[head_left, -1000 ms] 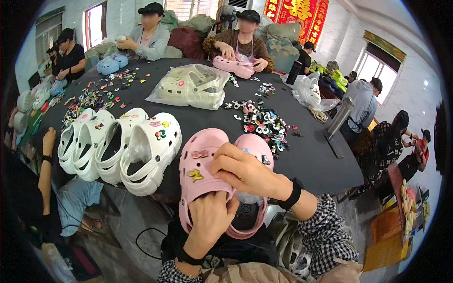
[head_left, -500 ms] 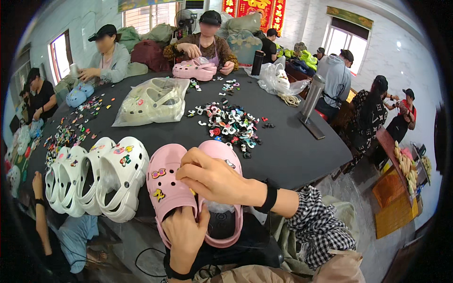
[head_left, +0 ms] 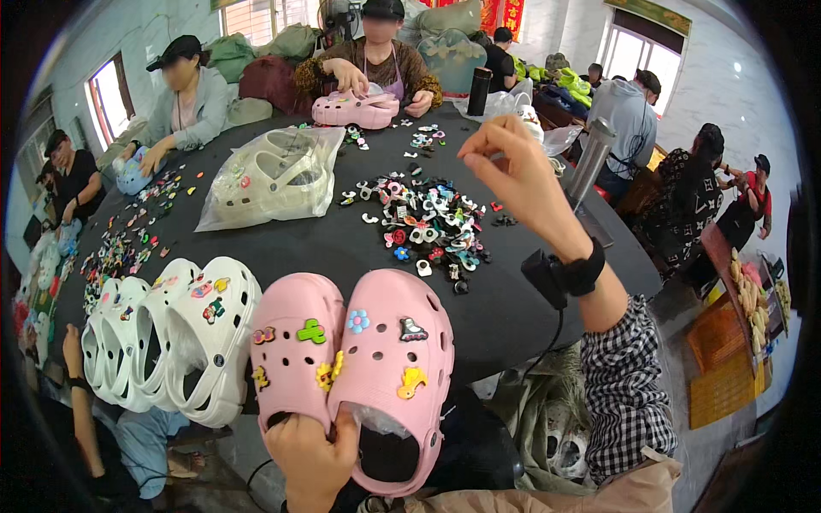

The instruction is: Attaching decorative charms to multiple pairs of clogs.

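A pair of pink clogs, the left clog point(head_left: 295, 342) and the right clog point(head_left: 402, 342), stands upright side by side before me, toes up. My left hand point(head_left: 312, 457) grips the left clog at its foot opening, fingers inside and thumb between the shoes. The left clog bears a green cactus charm point(head_left: 311, 332) and other charms; on the right one are a blue flower charm point(head_left: 358, 321), a roller skate charm point(head_left: 413, 329) and a yellow charm point(head_left: 411, 382). Over the table, my right hand point(head_left: 505, 162) is raised with loosely bent fingers, nothing visible in them. Nearby lies a charm pile point(head_left: 428, 218).
White clogs point(head_left: 209, 333) stand in a row to the left. Bagged cream clogs point(head_left: 269, 184) lie farther back on the dark table point(head_left: 282, 252). A metal flask point(head_left: 592, 162) stands at right. Across the table a person point(head_left: 368, 64) handles pink clogs point(head_left: 355, 109); other people sit around.
My right hand has left the left clog and risen to the right, uncovering the cactus and flower charms. The pink clogs look slightly nearer together, with my left hand still on the left one.
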